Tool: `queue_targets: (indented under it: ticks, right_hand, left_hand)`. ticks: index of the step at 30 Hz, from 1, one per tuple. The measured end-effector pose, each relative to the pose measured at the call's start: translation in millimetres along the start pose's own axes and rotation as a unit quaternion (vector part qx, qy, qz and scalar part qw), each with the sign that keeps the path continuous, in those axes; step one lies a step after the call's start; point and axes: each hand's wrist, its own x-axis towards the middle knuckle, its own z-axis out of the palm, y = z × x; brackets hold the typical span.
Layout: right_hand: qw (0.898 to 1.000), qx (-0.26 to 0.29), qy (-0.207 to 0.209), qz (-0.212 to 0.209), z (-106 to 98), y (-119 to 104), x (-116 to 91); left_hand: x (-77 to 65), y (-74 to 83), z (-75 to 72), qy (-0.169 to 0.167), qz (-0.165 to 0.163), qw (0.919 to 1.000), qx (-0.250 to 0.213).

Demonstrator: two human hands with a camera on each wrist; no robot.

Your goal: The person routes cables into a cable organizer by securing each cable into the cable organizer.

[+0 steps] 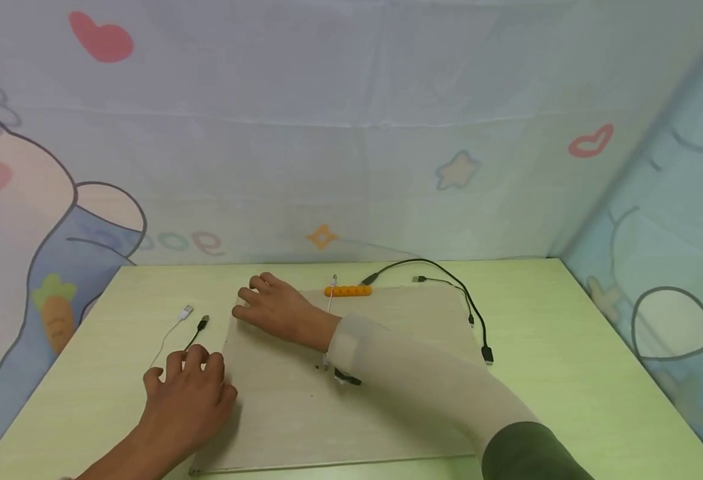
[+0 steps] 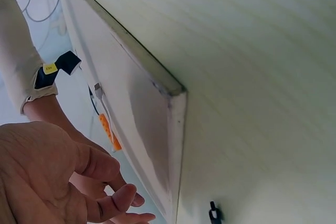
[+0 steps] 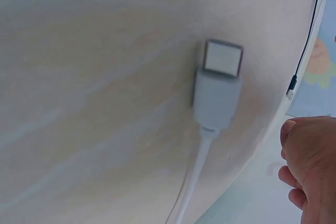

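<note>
My left hand (image 1: 189,397) is at the left edge of a pale board (image 1: 279,427), fingers loosely bent, with nothing seen in them. Just beyond it lie a black USB cable (image 1: 203,323) and a white USB cable (image 1: 186,312), partly hidden by the hand. My right hand (image 1: 279,310) reaches across to the board's far left corner, fingers loosely bent and holding nothing visible. Under the right forearm, a white cable (image 1: 330,303) runs over an orange cable holder (image 1: 348,291) at the board's far edge. Its USB plug (image 3: 218,85) looms large in the right wrist view.
Right of the holder, a thick black cable (image 1: 447,272) curves down to its plug (image 1: 488,355) beside the board. A shorter thin black cable (image 1: 420,279) lies inside that curve. A printed cloth (image 1: 351,133) hangs behind the table (image 1: 567,400).
</note>
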Motion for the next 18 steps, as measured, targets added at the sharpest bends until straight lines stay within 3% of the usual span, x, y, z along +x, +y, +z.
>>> queue_targets:
  ticks: [18]
  right_hand:
    - [1.0,0.018,-0.007,-0.002,-0.8,-7.5,11.5]
  left_hand:
    - [-9.2,-25.3,1.2,-0.002,-0.027,0.9995,-0.015]
